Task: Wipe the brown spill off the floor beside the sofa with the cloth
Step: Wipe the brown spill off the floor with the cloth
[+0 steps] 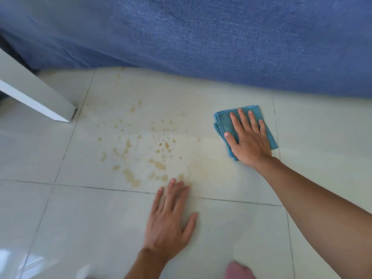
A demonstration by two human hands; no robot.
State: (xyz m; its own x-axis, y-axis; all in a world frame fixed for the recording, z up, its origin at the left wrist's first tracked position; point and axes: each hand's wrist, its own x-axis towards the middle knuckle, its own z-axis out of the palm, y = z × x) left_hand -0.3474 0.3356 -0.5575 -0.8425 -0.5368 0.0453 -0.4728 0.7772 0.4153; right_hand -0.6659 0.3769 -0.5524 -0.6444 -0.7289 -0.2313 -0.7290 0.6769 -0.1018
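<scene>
Brown spill (pixel 141 150) lies in scattered droplets and smears across a pale floor tile, with a faint smeared patch to its right. A folded blue cloth (pixel 223 121) rests on the floor to the right of the spill, close to the sofa. My right hand (pixel 248 137) presses flat on the cloth with fingers spread. My left hand (pixel 170 214) lies flat on the bare tile, its fingertips touching the spill's near edge, holding nothing.
A blue fabric sofa (pixel 201 37) fills the top of the view. A white furniture leg (pixel 40 97) stands at the left on the tile. Grey grout lines cross the glossy floor (pixel 80 228). A pinkish knee or garment (pixel 239 271) shows at the bottom edge.
</scene>
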